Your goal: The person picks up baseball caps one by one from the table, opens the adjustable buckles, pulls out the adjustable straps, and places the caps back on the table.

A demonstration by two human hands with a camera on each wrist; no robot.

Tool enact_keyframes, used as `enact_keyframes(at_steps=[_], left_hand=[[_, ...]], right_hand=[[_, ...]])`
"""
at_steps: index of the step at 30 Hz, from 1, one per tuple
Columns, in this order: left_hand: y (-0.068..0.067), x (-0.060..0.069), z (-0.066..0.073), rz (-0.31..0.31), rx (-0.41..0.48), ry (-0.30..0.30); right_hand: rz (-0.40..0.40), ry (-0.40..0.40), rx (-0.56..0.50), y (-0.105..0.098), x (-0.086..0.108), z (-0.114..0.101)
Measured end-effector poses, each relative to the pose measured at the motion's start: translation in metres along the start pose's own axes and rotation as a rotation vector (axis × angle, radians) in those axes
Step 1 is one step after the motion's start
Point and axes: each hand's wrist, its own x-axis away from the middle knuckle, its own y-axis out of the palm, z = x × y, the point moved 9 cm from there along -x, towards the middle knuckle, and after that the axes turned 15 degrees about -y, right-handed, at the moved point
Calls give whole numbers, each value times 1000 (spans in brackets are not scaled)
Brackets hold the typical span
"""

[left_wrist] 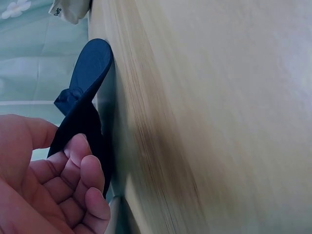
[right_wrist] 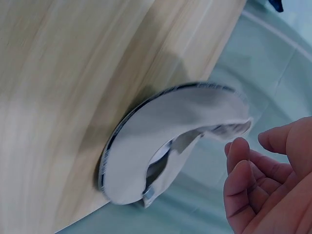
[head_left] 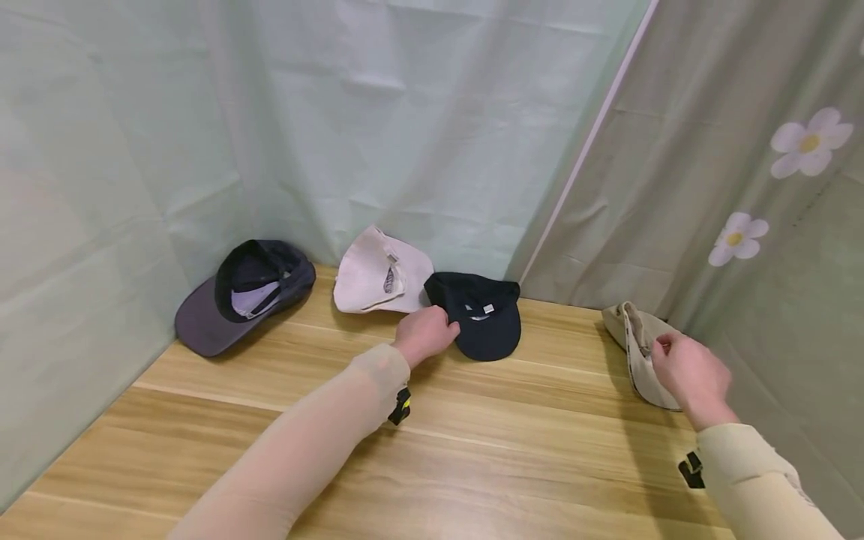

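Note:
My left hand (head_left: 425,334) pinches the edge of a dark navy baseball cap (head_left: 496,330) between thumb and index finger. In the left wrist view the cap (left_wrist: 92,68) stands tilted, its brim close to the tabletop, while the other fingers of the left hand (left_wrist: 73,180) curl loosely. To the right, a beige cap (head_left: 640,367) lies at the table's far edge with its inside partly showing. My right hand (head_left: 691,371) hovers at this cap with loosely curled fingers. The right wrist view shows a gap between the right hand (right_wrist: 265,180) and the dark-edged brim (right_wrist: 146,131).
A white cap (head_left: 361,277) lies left of the navy one, close beside it. Farther left, a dark cap with a purplish brim (head_left: 209,319) rests against the curtain corner. Pale curtains (head_left: 418,135) rise behind the wooden table (head_left: 526,457).

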Motion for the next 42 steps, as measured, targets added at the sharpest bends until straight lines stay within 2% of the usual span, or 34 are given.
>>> enact_keyframes(at_steps=[1,3,7,9,12,16,28,36,42], left_hand=[[1,-1,-1,0,0,5],[-6,7,0,6,0,9],[-32,40,10,10,3,19],[-40,51,12,12,1,16],[-45,61,13,26,-8,19],[-48,65,12,38,-16,27],[-48,73,9,20,-18,52],[-49,78,5,12,-33,65],[-52,82,4,9,-28,76]], right_hand=[[9,-11,0,0,-1,-5],[29,-37,0,0,-4,-15],[45,-77,-7,3,-7,-32],[51,-103,-7,5,-9,-41],[65,-140,-9,7,-13,-53],[57,-173,-19,11,-17,-67],[35,-237,-65,25,-20,-105],[-40,-251,-109,42,-22,-134],[-64,-259,-135,53,-25,-147]])
